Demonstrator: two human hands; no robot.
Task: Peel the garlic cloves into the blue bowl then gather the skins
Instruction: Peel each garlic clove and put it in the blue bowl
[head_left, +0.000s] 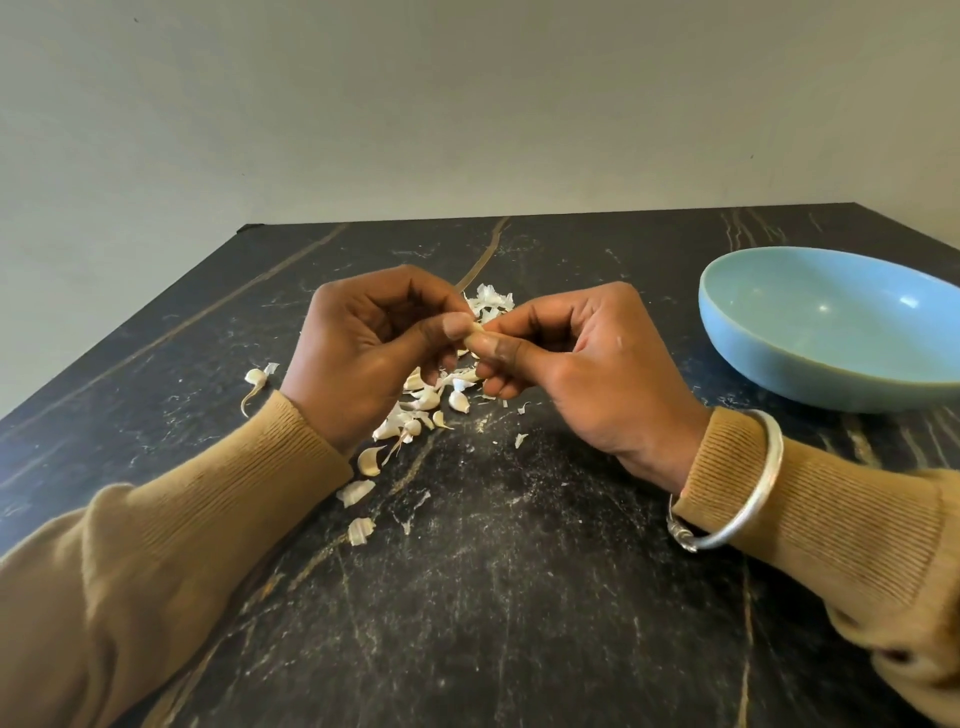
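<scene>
My left hand and my right hand meet above the table's middle, both pinching one small garlic clove between thumbs and fingertips; most of the clove is hidden. Under and between the hands lies a loose heap of garlic cloves and skins. A tuft of white papery skin lies just behind the fingers. More skins trail toward my left sleeve, and one stray clove with a tail lies at the left. The blue bowl stands at the right and looks empty.
The dark marble table has pale veins and fine crumbs of skin. Its left edge runs diagonally and its far edge meets a plain pale wall. A silver bangle circles my right wrist over the tan sleeve.
</scene>
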